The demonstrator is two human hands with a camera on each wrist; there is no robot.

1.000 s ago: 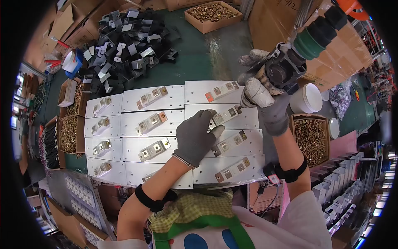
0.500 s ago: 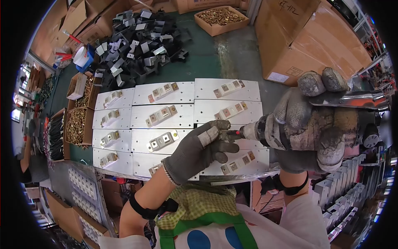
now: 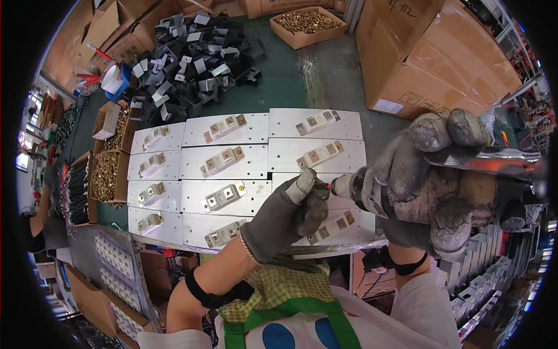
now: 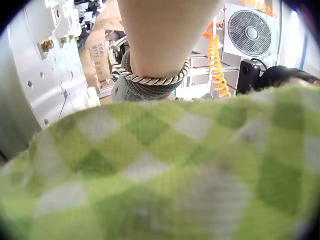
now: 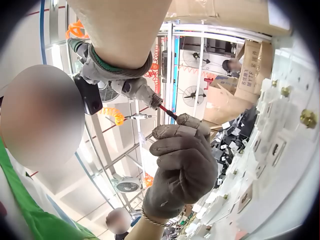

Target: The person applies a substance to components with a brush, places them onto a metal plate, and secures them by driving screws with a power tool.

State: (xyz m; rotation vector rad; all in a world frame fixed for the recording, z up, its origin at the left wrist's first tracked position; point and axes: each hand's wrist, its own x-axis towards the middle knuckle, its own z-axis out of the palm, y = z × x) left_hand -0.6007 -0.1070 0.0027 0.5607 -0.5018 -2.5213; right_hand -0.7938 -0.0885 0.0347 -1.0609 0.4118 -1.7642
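Observation:
My gloved right hand (image 3: 404, 173) grips a power screwdriver (image 3: 431, 195) with a worn, wrapped body, held sideways over the right edge of the metal plates. Its nose points left at my gloved left hand (image 3: 286, 215). There the thumb and curled fingers pinch the driver's red and black bit (image 5: 168, 113), as the right wrist view shows; any screw at its end is hidden. Below lie flat aluminium plates (image 3: 347, 122) in rows, each bearing a pale block (image 3: 321, 155) with square metal contacts. In the left wrist view, checked cloth (image 4: 150, 165) covers most of the hand.
A heap of black brackets (image 3: 197, 70) lies at the back left. Boxes of brass screws stand at the back (image 3: 308, 26) and left (image 3: 107, 174). A large carton (image 3: 442, 64) fills the back right. Stacked metal parts (image 3: 465, 273) stand at the lower right.
The driver has left a block in the right column and swung down and right, turning sideways. My left hand has left that plate, moved toward me and closed its fingers on the bit.

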